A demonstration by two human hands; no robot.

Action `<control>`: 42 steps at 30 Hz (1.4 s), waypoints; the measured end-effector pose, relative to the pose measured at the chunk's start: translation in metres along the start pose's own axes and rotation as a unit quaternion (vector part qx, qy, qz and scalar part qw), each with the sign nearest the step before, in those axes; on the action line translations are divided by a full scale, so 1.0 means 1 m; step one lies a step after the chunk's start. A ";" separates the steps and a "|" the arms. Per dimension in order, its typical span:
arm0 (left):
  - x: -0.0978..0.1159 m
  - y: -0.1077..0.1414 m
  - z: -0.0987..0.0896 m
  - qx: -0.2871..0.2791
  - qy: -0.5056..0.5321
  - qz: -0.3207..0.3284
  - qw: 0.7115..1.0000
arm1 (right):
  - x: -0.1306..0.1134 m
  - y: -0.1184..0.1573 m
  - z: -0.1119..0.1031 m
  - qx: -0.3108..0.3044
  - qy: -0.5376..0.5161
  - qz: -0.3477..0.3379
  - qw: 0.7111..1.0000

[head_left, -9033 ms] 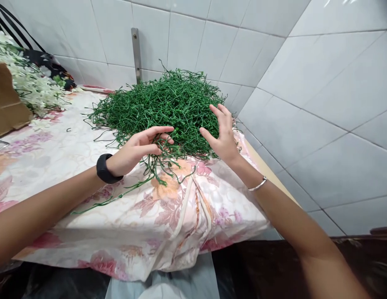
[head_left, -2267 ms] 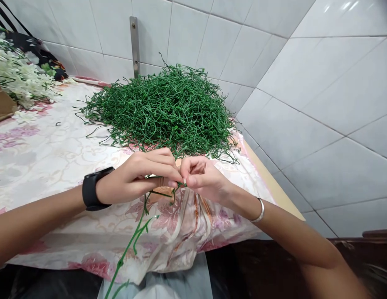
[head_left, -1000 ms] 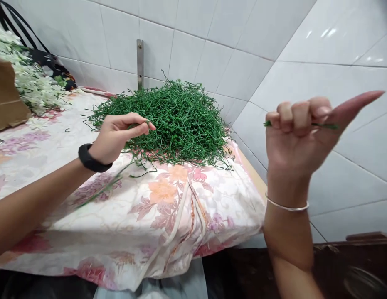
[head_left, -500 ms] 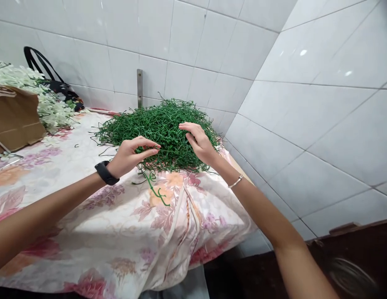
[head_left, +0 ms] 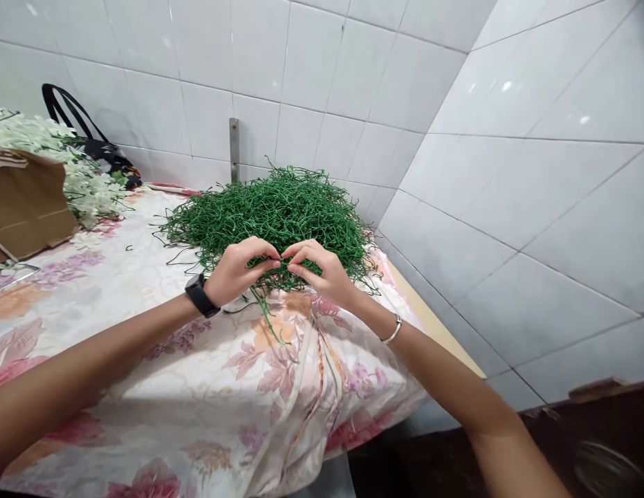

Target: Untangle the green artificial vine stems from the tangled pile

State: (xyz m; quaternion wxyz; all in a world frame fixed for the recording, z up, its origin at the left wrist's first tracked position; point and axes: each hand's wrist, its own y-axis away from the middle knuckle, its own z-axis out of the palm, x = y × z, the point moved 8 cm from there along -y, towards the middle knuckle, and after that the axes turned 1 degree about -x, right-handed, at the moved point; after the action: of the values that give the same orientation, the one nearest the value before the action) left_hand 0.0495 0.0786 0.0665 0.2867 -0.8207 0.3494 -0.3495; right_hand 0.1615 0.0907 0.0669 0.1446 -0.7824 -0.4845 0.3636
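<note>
A heap of thin green plastic stems [head_left: 280, 200] lies on the floral cloth in the middle. In front of it, my left hand [head_left: 246, 266], with a black band at the wrist, pinches a green stem that hangs down below the fingers. My right hand [head_left: 319, 270] has its thumb and index finger pinched together, its tips nearly touching those of my left hand. Whatever lies between the right fingertips is too small to make out.
White artificial flowers [head_left: 88, 180], a brown cardboard box [head_left: 28, 204] and a dark bag [head_left: 114, 162] stand at the left. A metal bracket [head_left: 234, 149] is on the tiled wall behind the heap. The floral cloth [head_left: 160, 387] hangs over the front edge.
My right hand has come down and left from over the heap, its fingers closing. My left hand has moved right with the stem, so the fingertips meet.
</note>
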 end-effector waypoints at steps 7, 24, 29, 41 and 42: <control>0.019 0.017 0.004 0.001 -0.128 0.114 0.985 | -0.003 0.010 0.018 -0.066 -0.071 0.049 0.994; 0.024 0.025 0.015 -0.011 -0.160 0.137 0.978 | -0.011 0.012 0.022 -0.044 0.124 -0.031 0.991; 0.024 0.027 0.022 -0.040 -0.154 0.121 0.980 | -0.015 0.014 0.020 -0.036 0.202 -0.065 0.977; 0.026 0.025 0.033 -0.096 -0.241 0.111 0.959 | -0.027 0.021 0.029 -0.045 0.238 -0.162 0.957; 0.025 0.026 0.036 -0.111 -0.255 0.114 0.954 | -0.027 0.020 0.032 -0.058 0.252 -0.150 0.954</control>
State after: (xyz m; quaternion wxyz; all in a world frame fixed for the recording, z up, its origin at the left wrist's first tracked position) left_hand 0.0805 0.0518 0.0365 0.3111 -0.8640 0.3923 -0.0528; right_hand 0.1452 0.0532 0.0448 0.2695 -0.7738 -0.5645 0.0998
